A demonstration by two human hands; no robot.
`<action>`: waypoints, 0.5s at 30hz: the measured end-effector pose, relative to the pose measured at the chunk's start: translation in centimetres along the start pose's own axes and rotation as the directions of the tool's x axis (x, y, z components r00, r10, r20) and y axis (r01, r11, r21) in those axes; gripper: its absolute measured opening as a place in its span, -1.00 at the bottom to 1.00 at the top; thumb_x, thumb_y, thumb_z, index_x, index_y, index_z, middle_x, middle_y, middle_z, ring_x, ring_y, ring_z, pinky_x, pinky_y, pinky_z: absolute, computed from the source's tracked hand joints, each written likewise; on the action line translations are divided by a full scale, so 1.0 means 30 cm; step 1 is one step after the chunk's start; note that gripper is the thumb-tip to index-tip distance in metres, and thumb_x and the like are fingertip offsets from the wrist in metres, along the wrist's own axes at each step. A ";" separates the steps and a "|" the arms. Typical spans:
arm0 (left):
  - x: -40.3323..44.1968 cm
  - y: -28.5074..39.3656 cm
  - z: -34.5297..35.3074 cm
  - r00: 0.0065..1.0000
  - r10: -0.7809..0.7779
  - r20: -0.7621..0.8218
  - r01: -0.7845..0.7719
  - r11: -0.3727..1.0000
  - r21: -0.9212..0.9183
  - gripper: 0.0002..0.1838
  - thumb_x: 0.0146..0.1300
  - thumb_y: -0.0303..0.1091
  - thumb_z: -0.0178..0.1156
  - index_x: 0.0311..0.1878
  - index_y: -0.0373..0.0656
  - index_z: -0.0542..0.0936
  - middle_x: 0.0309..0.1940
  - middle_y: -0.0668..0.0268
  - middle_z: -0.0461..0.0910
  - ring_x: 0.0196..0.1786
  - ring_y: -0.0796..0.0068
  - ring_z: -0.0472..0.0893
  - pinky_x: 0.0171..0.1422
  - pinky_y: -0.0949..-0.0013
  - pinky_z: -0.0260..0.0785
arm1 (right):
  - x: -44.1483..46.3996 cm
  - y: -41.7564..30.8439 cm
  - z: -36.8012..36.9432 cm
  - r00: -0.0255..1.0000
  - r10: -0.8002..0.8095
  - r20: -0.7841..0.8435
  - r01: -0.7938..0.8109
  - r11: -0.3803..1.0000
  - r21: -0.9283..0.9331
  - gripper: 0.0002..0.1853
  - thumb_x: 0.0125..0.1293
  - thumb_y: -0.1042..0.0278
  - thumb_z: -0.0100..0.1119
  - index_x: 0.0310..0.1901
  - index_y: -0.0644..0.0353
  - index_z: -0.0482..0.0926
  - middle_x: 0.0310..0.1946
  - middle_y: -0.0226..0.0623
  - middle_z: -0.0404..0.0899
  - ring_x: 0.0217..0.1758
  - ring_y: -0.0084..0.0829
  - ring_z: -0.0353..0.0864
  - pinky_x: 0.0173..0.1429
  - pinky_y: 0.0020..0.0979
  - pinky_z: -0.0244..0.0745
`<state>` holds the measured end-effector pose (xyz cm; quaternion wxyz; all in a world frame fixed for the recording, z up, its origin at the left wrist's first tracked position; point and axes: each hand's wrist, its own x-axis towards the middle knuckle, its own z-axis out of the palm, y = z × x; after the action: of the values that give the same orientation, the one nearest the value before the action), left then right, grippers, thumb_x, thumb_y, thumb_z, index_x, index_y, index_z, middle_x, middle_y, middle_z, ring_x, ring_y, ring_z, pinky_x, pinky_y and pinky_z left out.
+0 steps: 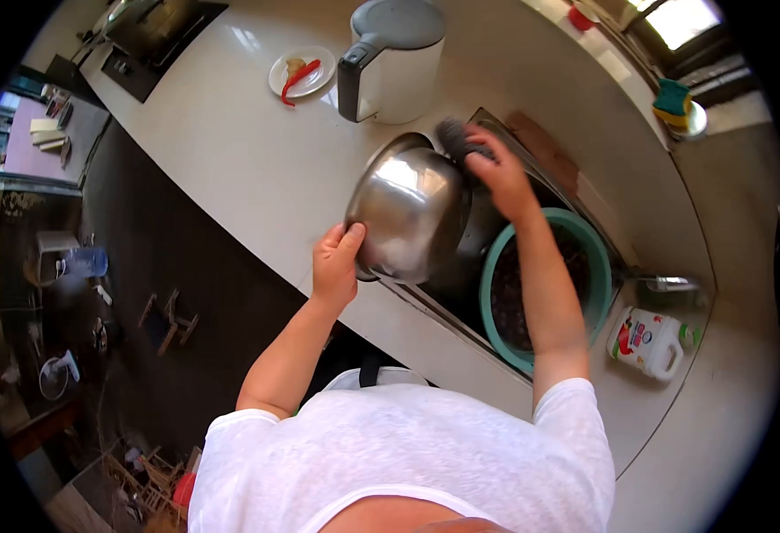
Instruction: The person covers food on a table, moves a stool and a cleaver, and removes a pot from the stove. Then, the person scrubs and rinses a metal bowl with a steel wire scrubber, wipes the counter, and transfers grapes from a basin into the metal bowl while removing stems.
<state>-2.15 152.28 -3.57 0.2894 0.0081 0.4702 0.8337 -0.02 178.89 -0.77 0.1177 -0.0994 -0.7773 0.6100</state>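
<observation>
A shiny stainless steel bowl (412, 209) is tilted on its side over the near corner of the sink (447, 320), its rounded outside facing me. My left hand (336, 262) grips it by the rim, thumb on the outer side. Closed around a dark grey scouring pad (463, 140), my right hand (501, 176) is at the bowl's far right edge. Motion blurs the pad, so I cannot tell whether it touches the metal. Below my right forearm, a green basin (489, 306) in the sink holds dark contents that I cannot make out.
A grey-lidded kettle (399, 75) stands behind the bowl, beside a white plate (277, 78) with a red chili (299, 82) and a ginger piece. At right are a faucet (669, 284) and a white detergent jug (645, 345). A stove (154, 40) is far left.
</observation>
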 end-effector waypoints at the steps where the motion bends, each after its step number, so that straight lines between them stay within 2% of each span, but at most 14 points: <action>1: 0.001 0.019 0.049 1.000 0.008 0.011 -0.008 1.000 0.016 -0.75 0.25 -0.31 0.04 -0.17 -0.33 0.50 -0.31 0.38 0.52 -0.29 0.67 0.46 -0.20 0.57 0.32 | -0.022 -0.046 0.047 0.999 -0.011 0.042 0.010 1.000 0.024 -0.71 0.11 0.29 0.11 -0.16 0.25 0.45 0.03 -0.25 0.42 0.09 -0.44 0.35 0.17 -0.46 0.19; 2: 0.010 0.007 0.058 0.999 0.012 0.034 -0.012 1.000 0.015 -0.75 0.25 -0.31 0.04 -0.17 -0.33 0.50 -0.31 0.38 0.52 -0.29 0.67 0.46 -0.20 0.57 0.32 | -0.047 -0.100 0.089 0.999 -0.025 0.042 0.025 1.000 0.009 -0.74 0.10 0.30 0.13 -0.19 0.23 0.47 -0.03 -0.25 0.48 0.02 -0.42 0.41 0.11 -0.46 0.26; 3: 0.020 -0.021 0.051 0.999 -0.009 0.043 0.007 0.999 0.033 -0.76 0.25 -0.31 0.04 -0.18 -0.32 0.49 -0.34 0.40 0.51 -0.33 0.70 0.44 -0.25 0.60 0.30 | -0.082 -0.155 0.135 0.992 -0.053 0.115 0.064 0.993 -0.096 -0.81 0.07 0.43 0.10 -0.24 0.22 0.47 -0.02 -0.22 0.46 0.05 -0.40 0.38 0.17 -0.40 0.22; 4: 0.029 -0.035 0.057 0.998 -0.031 0.051 0.028 0.998 0.052 -0.76 0.26 -0.31 0.03 -0.18 -0.32 0.49 -0.37 0.42 0.50 -0.37 0.73 0.42 -0.30 0.63 0.29 | -0.121 -0.203 0.190 0.952 -0.252 0.172 0.290 0.921 -0.258 -0.81 -0.02 0.46 0.14 -0.30 0.23 0.48 -0.09 -0.21 0.49 0.01 -0.29 0.42 0.14 -0.36 0.27; 5: 0.033 -0.033 0.090 1.000 0.029 0.010 -0.029 0.999 -0.035 -0.78 0.26 -0.30 0.03 -0.24 -0.29 0.51 -0.43 0.47 0.47 -0.42 0.78 0.36 -0.37 0.66 0.22 | -0.166 -0.238 0.242 0.914 -0.373 0.160 0.405 0.827 -0.390 -0.82 -0.04 0.47 0.14 -0.32 0.23 0.48 -0.10 -0.21 0.49 -0.01 -0.24 0.42 0.12 -0.34 0.29; 6: 0.027 -0.032 0.094 0.999 0.033 0.031 -0.032 0.999 -0.038 -0.78 0.26 -0.30 0.03 -0.24 -0.29 0.51 -0.43 0.47 0.47 -0.42 0.78 0.36 -0.37 0.66 0.22 | -0.194 -0.262 0.270 0.857 -0.487 0.167 0.497 0.698 -0.516 -0.82 -0.07 0.48 0.14 -0.35 0.23 0.48 -0.12 -0.20 0.49 -0.02 -0.19 0.42 0.10 -0.31 0.32; 8: 0.014 -0.044 0.092 0.992 0.104 0.068 -0.110 0.989 0.095 -0.80 0.26 -0.31 0.04 -0.33 -0.25 0.52 -0.53 0.53 0.39 -0.49 0.80 0.28 -0.45 0.66 0.13 | -0.185 -0.236 0.224 0.861 -0.492 0.130 0.481 0.706 -0.520 -0.83 -0.07 0.48 0.14 -0.36 0.22 0.47 -0.12 -0.20 0.50 -0.02 -0.19 0.43 0.08 -0.31 0.32; 9: 0.001 -0.025 0.088 0.992 0.088 0.091 -0.105 0.974 0.200 -0.77 0.25 -0.29 0.05 -0.46 -0.22 0.49 -0.62 0.58 0.30 -0.54 0.80 0.21 -0.52 0.62 0.04 | -0.179 -0.224 0.195 0.868 -0.484 0.106 0.467 0.727 -0.503 -0.85 -0.07 0.47 0.13 -0.38 0.22 0.47 -0.13 -0.21 0.51 -0.02 -0.20 0.43 0.06 -0.31 0.33; 10: -0.015 -0.030 0.084 0.991 0.086 0.098 -0.103 0.975 0.195 -0.77 0.25 -0.29 0.05 -0.46 -0.22 0.49 -0.62 0.58 0.30 -0.54 0.80 0.21 -0.52 0.62 0.04 | -0.163 -0.231 0.167 0.913 -0.402 -0.073 0.315 0.807 -0.500 -0.85 -0.06 0.39 0.13 -0.41 0.21 0.51 -0.23 -0.21 0.54 -0.10 -0.19 0.46 0.01 -0.31 0.36; 11: -0.023 -0.035 0.078 0.985 0.134 0.113 -0.158 0.957 0.242 -0.74 0.24 -0.27 0.06 -0.50 -0.22 0.47 -0.64 0.59 0.27 -0.56 0.79 0.19 -0.54 0.60 0.01 | -0.133 -0.200 0.116 0.929 -0.297 -0.222 0.139 0.834 -0.535 -0.82 -0.01 0.36 0.07 -0.35 0.22 0.53 -0.25 -0.19 0.55 -0.13 -0.18 0.48 -0.03 -0.33 0.38; 12: -0.033 -0.032 0.071 0.975 0.181 0.127 -0.211 0.933 0.290 -0.71 0.24 -0.25 0.07 -0.54 -0.22 0.45 -0.66 0.60 0.24 -0.57 0.79 0.17 -0.55 0.59 -0.02 | -0.112 -0.201 0.062 0.957 -0.066 -0.284 -0.075 0.887 -0.457 -0.77 0.02 0.34 0.04 -0.29 0.23 0.54 -0.26 -0.16 0.55 -0.15 -0.15 0.49 -0.04 -0.34 0.39; 14: -0.064 0.025 0.071 0.959 0.200 0.201 -0.261 0.900 0.349 -0.76 0.24 -0.28 0.07 -0.47 -0.23 0.49 -0.62 0.59 0.29 -0.53 0.78 0.20 -0.50 0.61 0.03 | -0.129 -0.199 0.030 0.956 -0.034 -0.293 -0.105 0.889 -0.445 -0.78 0.02 0.35 0.04 -0.30 0.25 0.52 -0.24 -0.15 0.55 -0.13 -0.15 0.49 -0.01 -0.34 0.38; 15: -0.070 0.041 0.079 0.940 0.218 0.262 -0.310 0.865 0.394 -0.80 0.24 -0.31 0.07 -0.40 -0.25 0.52 -0.57 0.59 0.33 -0.49 0.78 0.23 -0.45 0.64 0.07 | -0.146 -0.184 0.047 0.937 -0.176 -0.301 0.025 0.895 -0.445 -0.78 0.00 0.37 0.05 -0.29 0.25 0.52 -0.21 -0.15 0.54 -0.10 -0.16 0.48 0.01 -0.34 0.37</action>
<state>-0.31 152.62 -0.73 0.2106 0.2237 0.6037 0.7357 3.67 174.98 4.00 0.2542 -0.1839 -0.8663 0.3888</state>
